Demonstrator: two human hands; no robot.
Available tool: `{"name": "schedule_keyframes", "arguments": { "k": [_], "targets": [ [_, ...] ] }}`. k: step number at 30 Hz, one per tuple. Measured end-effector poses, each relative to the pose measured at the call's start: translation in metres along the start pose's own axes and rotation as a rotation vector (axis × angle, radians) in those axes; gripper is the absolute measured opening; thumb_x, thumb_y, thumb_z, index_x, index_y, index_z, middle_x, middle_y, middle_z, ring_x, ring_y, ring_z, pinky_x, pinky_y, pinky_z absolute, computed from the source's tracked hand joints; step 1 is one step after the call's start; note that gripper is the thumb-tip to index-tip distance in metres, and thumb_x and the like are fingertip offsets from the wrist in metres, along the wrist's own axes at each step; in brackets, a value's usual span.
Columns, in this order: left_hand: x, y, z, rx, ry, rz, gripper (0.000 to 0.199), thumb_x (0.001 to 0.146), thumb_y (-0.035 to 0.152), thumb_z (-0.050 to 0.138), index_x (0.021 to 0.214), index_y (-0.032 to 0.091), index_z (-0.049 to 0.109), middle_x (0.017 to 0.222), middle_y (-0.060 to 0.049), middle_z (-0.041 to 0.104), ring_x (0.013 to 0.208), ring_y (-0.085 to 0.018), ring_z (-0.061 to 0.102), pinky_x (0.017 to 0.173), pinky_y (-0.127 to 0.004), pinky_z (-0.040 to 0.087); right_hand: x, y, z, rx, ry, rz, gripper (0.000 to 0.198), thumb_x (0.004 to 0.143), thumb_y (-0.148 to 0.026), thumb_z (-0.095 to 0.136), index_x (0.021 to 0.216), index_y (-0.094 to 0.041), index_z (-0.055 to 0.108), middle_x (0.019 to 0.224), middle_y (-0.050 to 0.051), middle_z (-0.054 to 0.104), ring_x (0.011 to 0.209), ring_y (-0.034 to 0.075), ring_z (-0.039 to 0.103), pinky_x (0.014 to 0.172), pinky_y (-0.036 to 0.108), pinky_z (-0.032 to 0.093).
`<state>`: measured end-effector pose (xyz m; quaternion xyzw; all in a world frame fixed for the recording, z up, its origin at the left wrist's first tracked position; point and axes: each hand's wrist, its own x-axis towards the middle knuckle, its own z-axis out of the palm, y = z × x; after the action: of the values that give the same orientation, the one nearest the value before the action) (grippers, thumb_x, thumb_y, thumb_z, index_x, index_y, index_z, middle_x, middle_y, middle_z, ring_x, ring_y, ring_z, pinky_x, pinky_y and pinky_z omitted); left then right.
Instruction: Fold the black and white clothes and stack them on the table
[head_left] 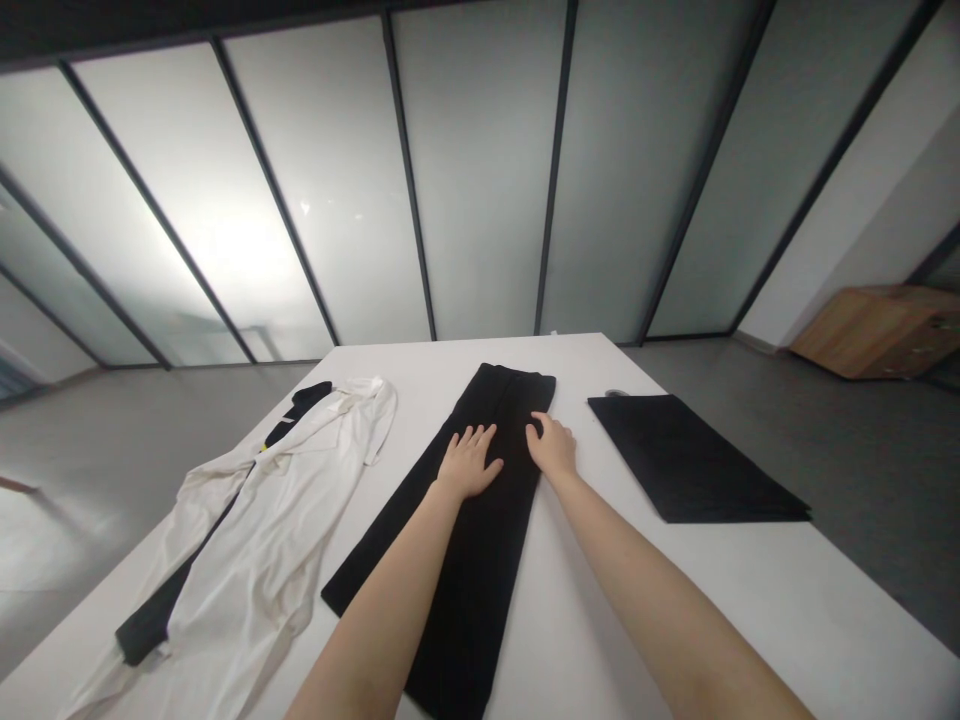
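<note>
Here, white table (795, 590), frosted panels (480, 180).

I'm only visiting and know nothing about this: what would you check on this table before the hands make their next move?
1. Left hand palm down on the black garment, fingers spread: ok.
2. Right hand at the garment's right edge, toward its far end: ok.
3. Right hand gripping cloth: cannot tell; its fingers are curved, but dark cloth hides any pinch.
4. Black garment apart from the flat black item on the right: ok, bare tabletop lies between.
5. White garment on the left lying smooth: not ok, it is wrinkled.
</note>
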<state>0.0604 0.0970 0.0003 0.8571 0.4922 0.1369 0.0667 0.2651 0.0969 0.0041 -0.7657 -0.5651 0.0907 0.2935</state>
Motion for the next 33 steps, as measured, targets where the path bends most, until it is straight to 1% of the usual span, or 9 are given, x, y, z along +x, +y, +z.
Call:
{"name": "schedule_keyframes", "arguments": {
  "k": [4,6,10,15,23,26,28,30,33],
  "targets": [
    [-0.021,0.0,-0.001,-0.013,0.135,-0.084,0.064,0.1,0.03,0.05,0.16,0.014,0.039,0.153,-0.018,0.058,0.145,-0.03,0.052,0.12,-0.047,0.039,0.001,0.001,-0.004,0.057,-0.057,-0.032,0.035,0.099,-0.032,0.05,0.126,-0.031,0.072,0.116,0.002,0.077,0.108,0.024,0.068,0.101,0.037,0.045],
    [-0.031,0.0,0.0,0.005,0.159,-0.121,0.059,0.1,0.028,0.049,0.156,0.011,0.046,0.149,-0.019,0.061,0.143,-0.03,0.053,0.12,-0.046,0.04,0.0,0.002,-0.005,0.093,-0.082,-0.042,0.031,0.097,-0.032,0.051,0.117,-0.031,0.075,0.105,0.0,0.078,0.098,0.022,0.07,0.093,0.033,0.047],
    [-0.048,0.003,0.001,0.044,0.099,-0.115,0.054,0.1,0.029,0.049,0.151,0.011,0.052,0.156,-0.02,0.054,0.15,-0.033,0.045,0.123,-0.053,0.035,-0.009,0.004,-0.009,0.151,-0.11,-0.056,0.029,0.096,-0.032,0.052,0.112,-0.028,0.075,0.097,0.0,0.077,0.09,0.02,0.069,0.079,0.029,0.047],
    [-0.074,0.013,-0.007,0.043,0.033,-0.082,0.052,0.101,0.03,0.048,0.149,0.012,0.055,0.159,-0.017,0.052,0.153,-0.032,0.042,0.125,-0.053,0.034,-0.042,0.015,-0.022,0.174,-0.171,-0.102,0.02,0.09,-0.025,0.058,0.101,-0.026,0.075,0.083,-0.001,0.073,0.08,0.019,0.067,0.073,0.028,0.043],
    [-0.141,0.032,-0.013,0.002,-0.03,0.067,0.054,0.099,0.031,0.049,0.151,0.021,0.053,0.162,-0.01,0.049,0.153,-0.029,0.042,0.127,-0.05,0.032,-0.102,0.058,-0.066,0.158,-0.403,-0.108,0.014,0.088,-0.025,0.06,0.095,-0.026,0.072,0.068,-0.001,0.067,0.065,0.02,0.062,0.062,0.03,0.036],
    [-0.133,0.041,-0.024,-0.016,-0.06,0.035,0.044,0.097,0.036,0.053,0.137,0.022,0.064,0.151,-0.014,0.06,0.142,-0.034,0.053,0.119,-0.053,0.041,-0.107,0.046,-0.083,0.084,-0.49,-0.128,0.011,0.086,-0.029,0.066,0.093,-0.027,0.075,0.068,0.002,0.07,0.065,0.022,0.062,0.061,0.031,0.036],
    [-0.108,0.046,-0.033,-0.123,-0.065,-0.043,0.031,0.098,0.042,0.053,0.112,0.023,0.072,0.122,-0.015,0.075,0.121,-0.036,0.068,0.107,-0.053,0.049,-0.102,0.021,-0.09,0.043,-0.482,-0.209,0.011,0.087,-0.032,0.067,0.083,-0.027,0.075,0.078,0.005,0.074,0.074,0.024,0.066,0.066,0.032,0.04],
    [-0.074,0.047,-0.04,-0.41,0.056,-0.138,0.031,0.102,0.04,0.044,0.097,0.025,0.07,0.1,-0.011,0.077,0.104,-0.029,0.073,0.098,-0.046,0.053,-0.095,-0.011,-0.088,0.062,-0.433,-0.301,0.02,0.094,-0.032,0.059,0.093,-0.027,0.078,0.091,0.007,0.078,0.085,0.026,0.069,0.076,0.034,0.046],
    [-0.032,0.038,-0.034,-0.962,0.546,-0.264,0.032,0.103,0.036,0.034,0.105,0.024,0.064,0.115,-0.011,0.074,0.106,-0.023,0.07,0.094,-0.04,0.055,-0.088,-0.058,-0.069,0.022,-0.353,-0.51,0.039,0.101,-0.024,0.043,0.121,-0.021,0.076,0.118,0.013,0.075,0.11,0.028,0.068,0.098,0.037,0.047]
  ]
}}
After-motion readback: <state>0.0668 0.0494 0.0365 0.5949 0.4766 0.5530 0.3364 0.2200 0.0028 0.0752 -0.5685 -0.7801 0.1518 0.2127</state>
